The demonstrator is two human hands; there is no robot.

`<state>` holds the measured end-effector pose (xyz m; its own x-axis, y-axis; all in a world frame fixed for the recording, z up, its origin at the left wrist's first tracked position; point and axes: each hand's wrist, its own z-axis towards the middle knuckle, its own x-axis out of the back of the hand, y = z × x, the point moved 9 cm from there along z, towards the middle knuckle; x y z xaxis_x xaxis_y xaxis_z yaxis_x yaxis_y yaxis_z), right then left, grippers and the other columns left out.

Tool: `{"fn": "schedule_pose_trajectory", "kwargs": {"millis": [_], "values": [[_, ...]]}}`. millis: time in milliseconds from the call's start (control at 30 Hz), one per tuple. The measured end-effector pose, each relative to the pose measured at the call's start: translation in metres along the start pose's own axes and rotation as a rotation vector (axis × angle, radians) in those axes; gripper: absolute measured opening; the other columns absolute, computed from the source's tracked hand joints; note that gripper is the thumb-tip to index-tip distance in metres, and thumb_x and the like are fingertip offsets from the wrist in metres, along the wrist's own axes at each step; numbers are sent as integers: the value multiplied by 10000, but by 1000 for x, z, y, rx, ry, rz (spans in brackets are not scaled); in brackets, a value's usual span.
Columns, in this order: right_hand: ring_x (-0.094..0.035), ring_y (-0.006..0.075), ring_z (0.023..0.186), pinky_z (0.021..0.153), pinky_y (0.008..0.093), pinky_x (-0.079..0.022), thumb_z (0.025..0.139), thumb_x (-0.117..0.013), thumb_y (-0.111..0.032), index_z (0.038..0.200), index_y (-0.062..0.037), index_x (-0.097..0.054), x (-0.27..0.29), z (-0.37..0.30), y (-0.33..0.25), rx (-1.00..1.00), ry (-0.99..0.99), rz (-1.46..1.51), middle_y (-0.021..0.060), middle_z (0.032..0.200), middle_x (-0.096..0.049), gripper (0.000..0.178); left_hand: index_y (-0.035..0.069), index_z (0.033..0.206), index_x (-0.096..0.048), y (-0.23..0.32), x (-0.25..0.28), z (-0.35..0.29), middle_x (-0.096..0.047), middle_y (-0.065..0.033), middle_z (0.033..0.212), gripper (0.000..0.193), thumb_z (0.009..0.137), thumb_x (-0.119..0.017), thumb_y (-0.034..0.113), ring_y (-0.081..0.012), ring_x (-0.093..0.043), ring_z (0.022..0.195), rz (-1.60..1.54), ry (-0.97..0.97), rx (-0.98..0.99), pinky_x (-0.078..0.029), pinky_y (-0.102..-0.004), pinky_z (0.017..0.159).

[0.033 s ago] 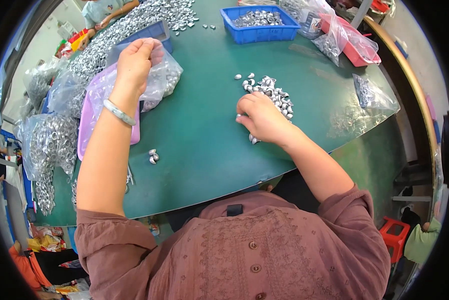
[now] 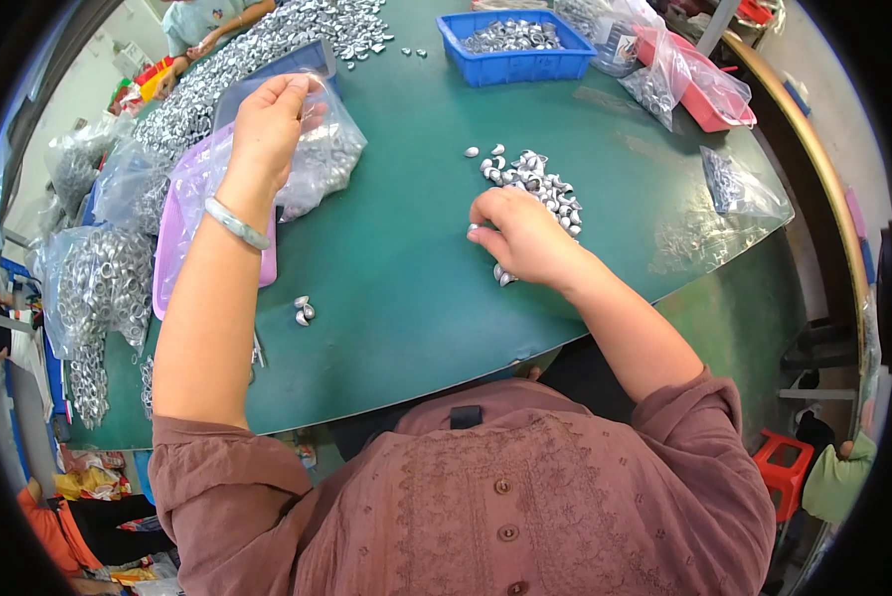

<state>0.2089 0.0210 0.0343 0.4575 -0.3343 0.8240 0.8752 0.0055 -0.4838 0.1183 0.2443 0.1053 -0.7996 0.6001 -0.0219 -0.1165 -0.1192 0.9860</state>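
Observation:
My left hand (image 2: 270,121) is closed in a pinch on the upper edge of a clear plastic bag (image 2: 328,159) holding silver pieces. A pale bangle (image 2: 237,223) circles that wrist. On the right, my right hand (image 2: 520,233) rests at the near side of a loose pile of small silver curved metal pieces (image 2: 568,211). Its fingers are curled together, and a bit of one piece shows at the thumb tip. A few more pieces (image 2: 505,276) lie just below that hand. Two or three similar pieces (image 2: 305,311) sit apart on the table, nearer my left forearm.
A purple tray (image 2: 167,263) lies under the bag. Bags of silver rings (image 2: 103,283) stand at left. Behind are a large heap of metal parts (image 2: 307,35), a blue bin (image 2: 515,72) and a red bin (image 2: 714,117). Another person's arm (image 2: 242,20) is at far left.
The plastic at my left hand has shifted slightly, with more of the bag's edge showing beside the fingers. My right hand stays at the pile.

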Motion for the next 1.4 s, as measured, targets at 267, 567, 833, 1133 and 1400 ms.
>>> {"fn": "schedule_pose_trajectory", "kwargs": {"millis": [267, 567, 833, 1133, 1400], "values": [[-530, 100, 732, 671, 243, -441, 769, -574, -17, 1002, -35, -509, 7, -26, 6, -176, 91, 838, 29, 812, -573, 243, 7, 797, -579, 64, -52, -110, -530, -13, 680, 69, 796, -583, 76, -71, -477, 599, 479, -84, -579, -399, -221, 544], [-532, 278, 766, 678, 353, -447, 662, -597, 28, 1136, -51, -464, 23, -32, -64, 272, 148, 429, 80, 819, -558, 499, 23, 892, -573, -87, -93, -193, -593, -33, 761, 199, 868, -535, 217, -93, -539, 627, -191, -471, 515, -436, -212, 558], [-540, 175, 788, 636, 279, -446, 668, -663, -5, 899, -36, -533, 23, -41, -47, 69, 277, 609, 77, 903, -541, 267, 51, 949, -565, -89, -107, -205, -586, -31, 798, 155, 874, -513, 177, -150, -527, 680, -804, -478, 620, -437, -275, 649], [-564, 211, 771, 663, 292, -453, 664, -650, 12, 841, -45, -559, 23, -45, -57, 214, 352, 569, 82, 879, -571, 207, 42, 920, -574, -93, -97, -205, -580, -20, 806, 150, 870, -531, 176, -93, -511, 678, -667, -407, 548, -421, -225, 619], [-560, 215, 752, 656, 300, -447, 673, -631, 22, 844, -31, -560, 19, -44, -61, 210, 309, 483, 73, 824, -586, 193, 33, 840, -554, -75, -81, -197, -563, -31, 740, 153, 882, -495, 168, -96, -498, 632, -293, -316, 325, -402, -219, 585]]}}
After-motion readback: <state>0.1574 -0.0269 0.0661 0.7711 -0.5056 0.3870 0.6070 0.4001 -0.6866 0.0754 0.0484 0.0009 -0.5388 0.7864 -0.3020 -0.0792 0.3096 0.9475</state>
